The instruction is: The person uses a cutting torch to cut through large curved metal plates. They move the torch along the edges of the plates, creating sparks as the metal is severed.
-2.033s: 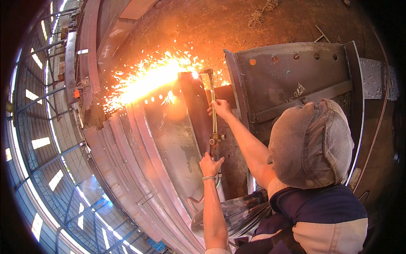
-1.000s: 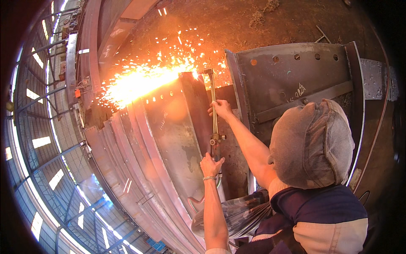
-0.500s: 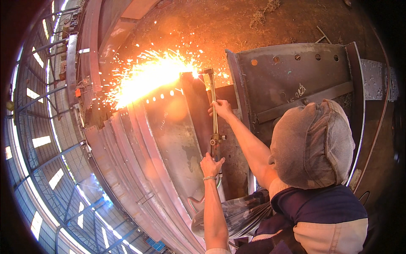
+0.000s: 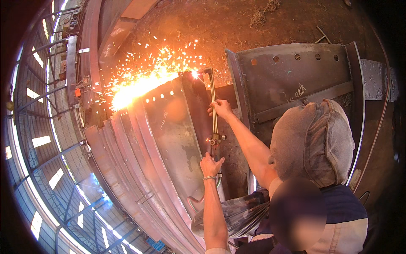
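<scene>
My own hands are not in view. At the right, close by, a person in a grey cloth cap (image 4: 313, 144) and a navy and cream shirt holds a brass cutting torch (image 4: 215, 118). That person's right hand (image 4: 221, 109) grips the tubes partway up, and their left hand (image 4: 210, 165) wraps the handle below the valves. The left arm runs in from the lower edge, with a cream sleeve like the right one's. The torch head points left at the end of a steel beam (image 4: 169, 122). A bright spot glows there, and sparks (image 4: 139, 86) stream off to the left.
A curved steel section (image 4: 292, 80) with a row of holes stands right of the torch. Long flanges (image 4: 131, 156) run along the left. A hose (image 4: 196, 201) lies near the person's camouflage-trousered knee (image 4: 232, 216). Dry debris (image 4: 260, 19) litters the ground at the far side.
The spark spray has shrunk and dimmed, showing more of the beam's edge. A small glow now shows beside the torch valves. The person's two hands and the torch have barely moved.
</scene>
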Available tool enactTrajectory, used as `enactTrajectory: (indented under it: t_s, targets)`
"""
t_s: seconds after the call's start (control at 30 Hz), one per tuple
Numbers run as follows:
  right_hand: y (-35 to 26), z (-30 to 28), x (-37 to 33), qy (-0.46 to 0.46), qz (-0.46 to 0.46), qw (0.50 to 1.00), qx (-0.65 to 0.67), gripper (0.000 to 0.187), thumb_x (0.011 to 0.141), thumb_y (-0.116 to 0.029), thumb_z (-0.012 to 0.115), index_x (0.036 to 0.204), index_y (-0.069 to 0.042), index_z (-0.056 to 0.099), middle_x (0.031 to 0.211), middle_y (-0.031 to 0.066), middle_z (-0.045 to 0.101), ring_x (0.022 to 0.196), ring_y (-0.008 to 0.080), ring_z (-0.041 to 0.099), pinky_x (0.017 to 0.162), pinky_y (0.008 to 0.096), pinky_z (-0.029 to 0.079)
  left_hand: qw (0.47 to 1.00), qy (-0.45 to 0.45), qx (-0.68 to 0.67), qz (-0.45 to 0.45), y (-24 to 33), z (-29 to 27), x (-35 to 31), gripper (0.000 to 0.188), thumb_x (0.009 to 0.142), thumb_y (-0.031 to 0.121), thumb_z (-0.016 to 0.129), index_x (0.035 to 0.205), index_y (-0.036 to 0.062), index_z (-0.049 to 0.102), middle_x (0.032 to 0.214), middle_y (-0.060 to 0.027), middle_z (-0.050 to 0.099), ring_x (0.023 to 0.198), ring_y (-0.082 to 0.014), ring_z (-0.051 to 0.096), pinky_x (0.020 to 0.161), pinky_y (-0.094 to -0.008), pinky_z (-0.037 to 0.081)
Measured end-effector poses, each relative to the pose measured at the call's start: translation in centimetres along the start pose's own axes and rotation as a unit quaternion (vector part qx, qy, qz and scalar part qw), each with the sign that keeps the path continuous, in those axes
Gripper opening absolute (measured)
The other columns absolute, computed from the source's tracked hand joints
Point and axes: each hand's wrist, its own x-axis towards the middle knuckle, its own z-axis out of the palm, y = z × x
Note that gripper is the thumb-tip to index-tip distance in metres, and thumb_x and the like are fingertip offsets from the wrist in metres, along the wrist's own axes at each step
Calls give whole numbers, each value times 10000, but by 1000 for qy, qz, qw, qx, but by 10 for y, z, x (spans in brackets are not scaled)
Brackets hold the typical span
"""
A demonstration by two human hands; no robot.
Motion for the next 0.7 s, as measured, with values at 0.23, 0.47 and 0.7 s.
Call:
enactTrajectory:
  t_s: [0.23,0.47,0.7]
  targets:
    - [-3,-1,-3,-11,-13,1000,-5,289,1033,-201,481,1000,19,665,829,120,743,678,189,723,719,335,558,999,-33,-12,-20,0,-3,0,568,647,417,843,908,-13,580,827,-194,681,831,-386,659,801,-466,491]
    - [-5,-2,-7,-9,-9,1000,-15,285,1029,-203,487,1000,17,666,831,117,744,684,185,724,734,339,559,1000,-12,-14,-2,0,-3,-2,557,643,414,848,890,-7,578,797,-182,678,790,-390,657,773,-472,494]
    - [-1,0,-3,-1,-12,1000,8,279,1015,-180,503,975,43,666,804,139,743,660,202,731,672,328,585,1000,-20,-2,-9,-1,-2,-1,565,643,412,852,898,-11,579,793,-181,679,806,-393,661,767,-468,498]
